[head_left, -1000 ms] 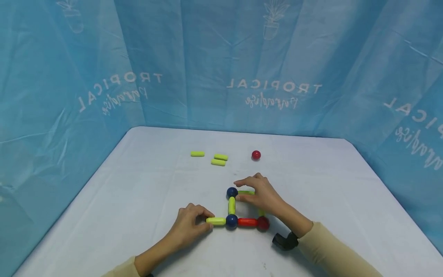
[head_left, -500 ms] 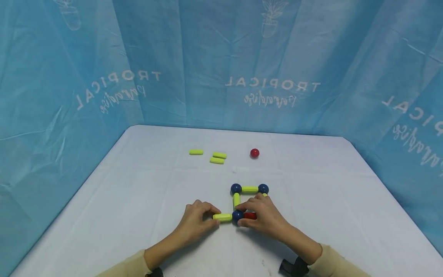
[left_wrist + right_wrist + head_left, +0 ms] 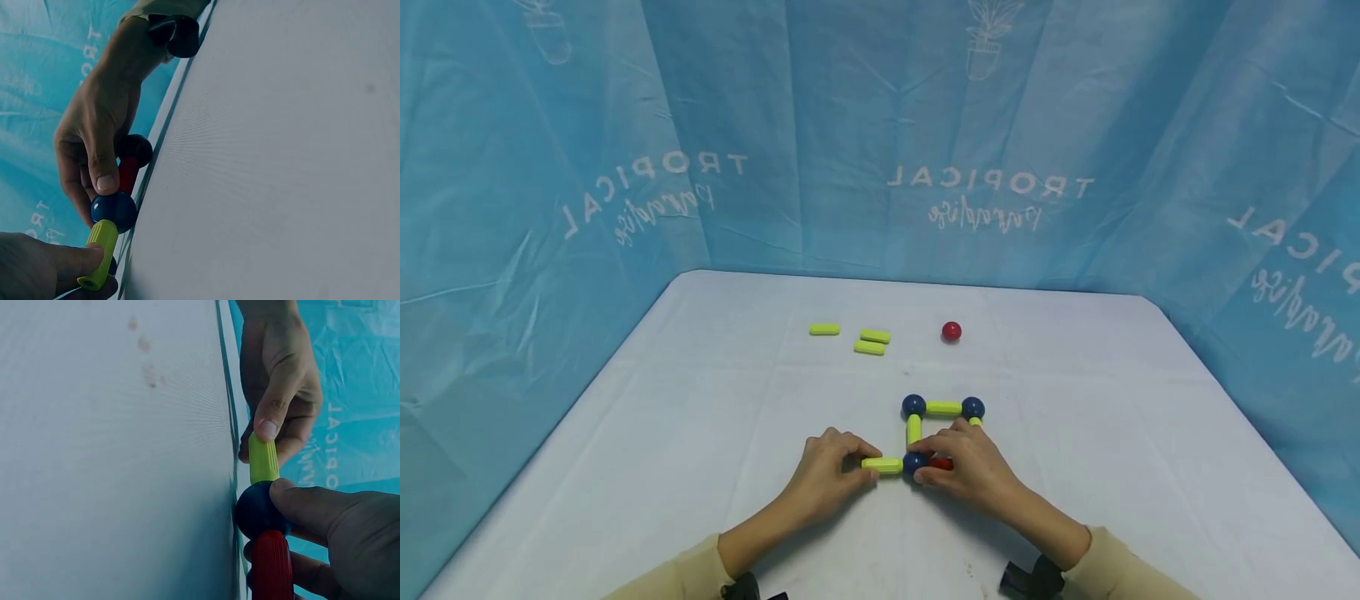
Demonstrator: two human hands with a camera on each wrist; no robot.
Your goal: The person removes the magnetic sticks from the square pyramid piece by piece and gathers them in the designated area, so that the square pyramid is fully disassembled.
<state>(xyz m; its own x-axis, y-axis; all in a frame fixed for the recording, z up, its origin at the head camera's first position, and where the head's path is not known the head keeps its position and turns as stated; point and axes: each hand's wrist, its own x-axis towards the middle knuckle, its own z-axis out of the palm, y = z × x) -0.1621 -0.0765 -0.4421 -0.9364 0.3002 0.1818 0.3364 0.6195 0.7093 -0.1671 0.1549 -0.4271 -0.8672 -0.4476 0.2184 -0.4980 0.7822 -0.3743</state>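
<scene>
We see the ribbed yellow-green plastic-looking rod (image 3: 886,466) between the hands, its long axis roughly parallel to the far edge of the white-covered table (image 3: 700,417); the left hand (image 3: 827,468) pinches its outer end, its inner end touching the glossy dark-blue ball (image 3: 913,463) the right hand (image 3: 967,467) grips.

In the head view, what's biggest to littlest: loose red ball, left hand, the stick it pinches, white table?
White table
Left hand
Yellow-green stick, partly hidden
Loose red ball, farther away
</scene>
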